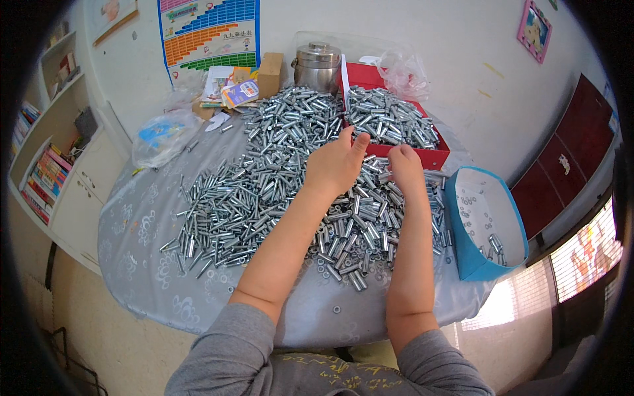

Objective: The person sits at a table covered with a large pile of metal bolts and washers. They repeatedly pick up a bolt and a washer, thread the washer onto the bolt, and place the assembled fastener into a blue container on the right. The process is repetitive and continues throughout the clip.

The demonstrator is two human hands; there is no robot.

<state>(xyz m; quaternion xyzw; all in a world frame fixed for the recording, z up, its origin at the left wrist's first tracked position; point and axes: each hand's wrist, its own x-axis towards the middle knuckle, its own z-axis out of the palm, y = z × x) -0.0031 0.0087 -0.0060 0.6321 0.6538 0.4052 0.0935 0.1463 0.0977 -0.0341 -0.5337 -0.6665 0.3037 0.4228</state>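
A big heap of small silver metal sleeves (264, 171) covers a round table with a grey patterned cloth (139, 231). My left hand (337, 162) rests on the heap near the front edge of a red box (432, 158) filled with the same sleeves, its fingers together and pointing at the box. My right hand (404, 165) sits just right of it, fingers curled down into the pile beside the box edge. What either hand grips is hidden among the parts.
A blue box (472, 257) with a few metal parts stands at the table's right edge. Behind the heap are a steel lidded pot (317, 65), a cardboard box (269, 74), booklets (231, 89) and plastic bags (158, 135). Shelves with books (43, 175) line the left wall.
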